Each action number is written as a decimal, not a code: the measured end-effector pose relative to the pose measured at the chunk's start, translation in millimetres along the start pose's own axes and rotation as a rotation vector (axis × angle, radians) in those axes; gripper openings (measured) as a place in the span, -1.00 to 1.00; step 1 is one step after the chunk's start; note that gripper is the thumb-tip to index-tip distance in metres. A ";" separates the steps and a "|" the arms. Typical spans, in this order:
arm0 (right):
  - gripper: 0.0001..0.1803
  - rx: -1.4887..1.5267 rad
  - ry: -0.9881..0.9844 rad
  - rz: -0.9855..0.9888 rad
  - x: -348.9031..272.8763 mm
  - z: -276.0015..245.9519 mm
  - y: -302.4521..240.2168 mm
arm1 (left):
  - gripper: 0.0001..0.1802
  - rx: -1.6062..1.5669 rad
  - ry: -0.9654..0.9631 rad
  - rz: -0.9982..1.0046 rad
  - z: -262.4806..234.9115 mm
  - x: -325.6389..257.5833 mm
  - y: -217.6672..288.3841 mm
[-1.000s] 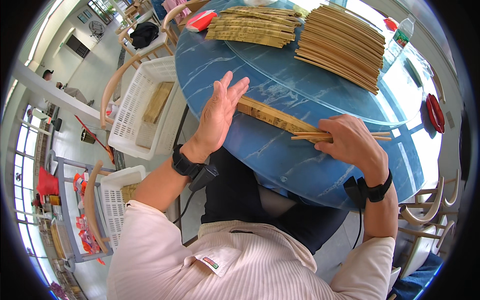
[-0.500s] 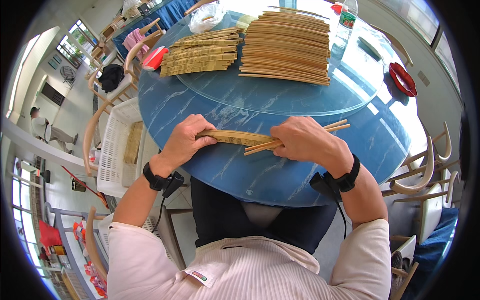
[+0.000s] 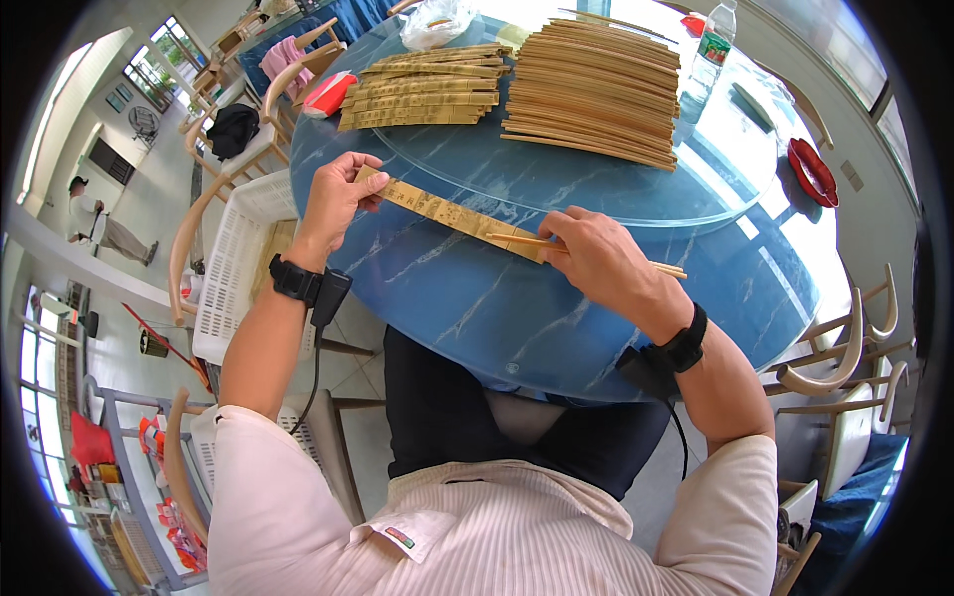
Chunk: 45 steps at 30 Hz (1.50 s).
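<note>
2 hands share 1 flat strip (image 3: 452,214) of bamboo lying across the near part of the round blue table (image 3: 517,308). My left hand (image 3: 336,199) pinches its far end, fingers curled shut around it. My right hand (image 3: 594,260) presses the other end down, fingers closed on a thin stick (image 3: 664,267) that pokes out to the right. 2 stacks of strips (image 3: 517,84) lie farther back. A white basket (image 3: 234,273) stands at my left.

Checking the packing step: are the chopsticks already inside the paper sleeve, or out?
Partly in: the chopsticks stick out past the right hand, tips entering the paper sleeve held by the left hand.
</note>
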State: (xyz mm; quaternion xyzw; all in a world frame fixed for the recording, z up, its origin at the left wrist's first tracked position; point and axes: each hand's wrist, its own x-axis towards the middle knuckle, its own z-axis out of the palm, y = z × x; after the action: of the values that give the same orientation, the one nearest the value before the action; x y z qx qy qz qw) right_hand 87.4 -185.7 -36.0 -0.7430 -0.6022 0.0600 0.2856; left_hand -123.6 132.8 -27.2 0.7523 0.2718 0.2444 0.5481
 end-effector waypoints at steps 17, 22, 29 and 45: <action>-0.61 0.803 0.439 -0.025 0.0 -69.5 13.7 | -0.71 0.552 -0.125 0.280 54.8 -31.7 50.2; -0.60 0.919 0.765 -0.241 2.1 -73.4 12.3 | -0.64 0.588 -0.336 0.665 95.5 -42.1 60.1; -0.66 0.699 0.498 0.063 9.7 -53.6 19.6 | -0.41 0.950 -0.454 0.812 107.8 -29.2 56.9; -0.65 0.608 0.388 0.074 11.7 -43.5 14.0 | -0.48 1.063 -0.578 0.822 110.4 -20.1 63.3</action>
State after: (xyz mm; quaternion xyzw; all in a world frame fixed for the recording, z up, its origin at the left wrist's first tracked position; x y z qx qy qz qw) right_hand 121.4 -191.7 -3.9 -0.6429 -0.4641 0.1044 0.6003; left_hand -55.9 26.9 1.1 0.9925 -0.1062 0.0569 0.0229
